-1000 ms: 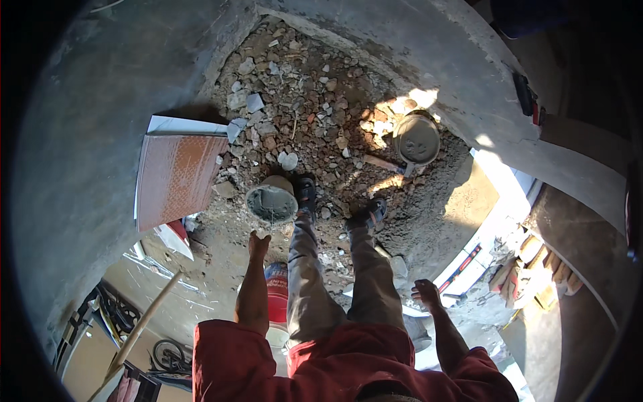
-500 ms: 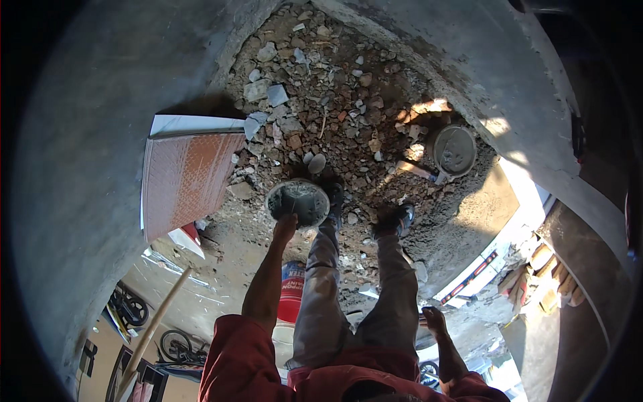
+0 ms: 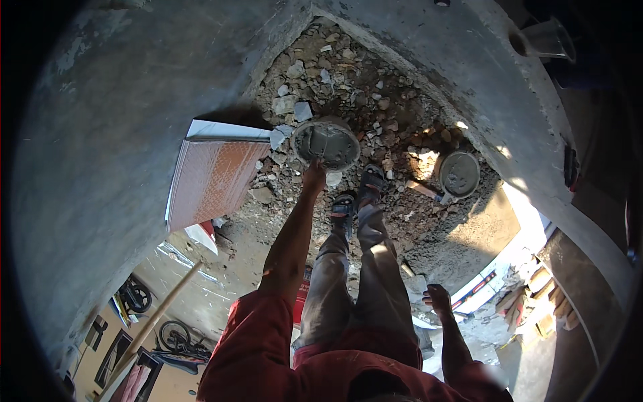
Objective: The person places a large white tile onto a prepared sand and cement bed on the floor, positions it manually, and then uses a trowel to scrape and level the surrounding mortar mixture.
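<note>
My left hand (image 3: 315, 177) is closed at the near edge of a round bucket (image 3: 297, 159) with wet grey mortar (image 3: 328, 146) in it. A thin wire handle seems to run from my fist over the mortar. The bucket is above the rubble, in front of my sandalled feet; whether it touches the stones I cannot tell. My right hand (image 3: 439, 299) hangs out to the right with nothing visible in it, its fingers loosely apart. Farther right, a second bucket (image 3: 443, 194) of grey mortar stands on the ground by the wall.
Broken stone and rubble (image 3: 368, 87) fill the corner between two grey walls. Stacked tiles (image 3: 218, 181) lean at the left wall. A red paint pail (image 3: 301, 298) is partly behind my leg. A wooden pole (image 3: 157, 311) slants at lower left, and wood pieces (image 3: 536, 301) lie at right.
My left hand has carried the bucket forward and to the right over the rubble. My feet have stepped, and my right hand has swung slightly up.
</note>
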The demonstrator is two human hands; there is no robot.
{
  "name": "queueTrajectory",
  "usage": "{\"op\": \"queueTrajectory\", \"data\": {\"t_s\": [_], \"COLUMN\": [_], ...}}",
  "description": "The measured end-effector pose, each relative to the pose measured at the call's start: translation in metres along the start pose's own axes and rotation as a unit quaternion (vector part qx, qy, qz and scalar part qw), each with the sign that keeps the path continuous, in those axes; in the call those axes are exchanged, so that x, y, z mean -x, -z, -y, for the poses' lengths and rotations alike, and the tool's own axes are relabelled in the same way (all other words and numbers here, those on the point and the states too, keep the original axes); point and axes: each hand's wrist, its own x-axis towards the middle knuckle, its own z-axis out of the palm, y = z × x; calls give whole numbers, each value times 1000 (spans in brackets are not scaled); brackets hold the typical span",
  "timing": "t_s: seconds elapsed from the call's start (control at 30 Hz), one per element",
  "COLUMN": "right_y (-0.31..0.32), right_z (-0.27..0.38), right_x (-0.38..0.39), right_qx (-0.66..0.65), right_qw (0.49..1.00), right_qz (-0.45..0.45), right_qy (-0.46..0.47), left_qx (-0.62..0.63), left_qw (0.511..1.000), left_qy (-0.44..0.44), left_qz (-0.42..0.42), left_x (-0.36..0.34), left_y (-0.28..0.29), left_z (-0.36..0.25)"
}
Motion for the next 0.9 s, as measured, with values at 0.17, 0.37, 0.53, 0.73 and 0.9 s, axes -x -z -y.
{"op": "queueTrajectory", "data": {"t_s": [0.17, 0.37, 0.53, 0.73, 0.9], "right_y": [-1, 0, -22, -126, -313], "right_z": [59, 78, 62, 125, 274], "right_x": [-32, -75, -82, -140, -128], "right_qx": [-13, -14, 79, 257, 300], "right_qw": [999, 997, 993, 915, 861], "right_qz": [10, 25, 10, -38, -3], "right_qy": [46, 76, 86, 310, 411], "left_qx": [-19, 91, 155, 133, 202], "left_qw": [1000, 993, 984, 954, 906], "left_qy": [7, -3, -29, 190, 273], "left_qz": [12, 73, -83, -190, -251], "left_x": [-50, -64, -24, 58, 122], "left_y": [3, -2, 28, 169, 331], "left_z": [-51, -97, -29, 175, 368]}}
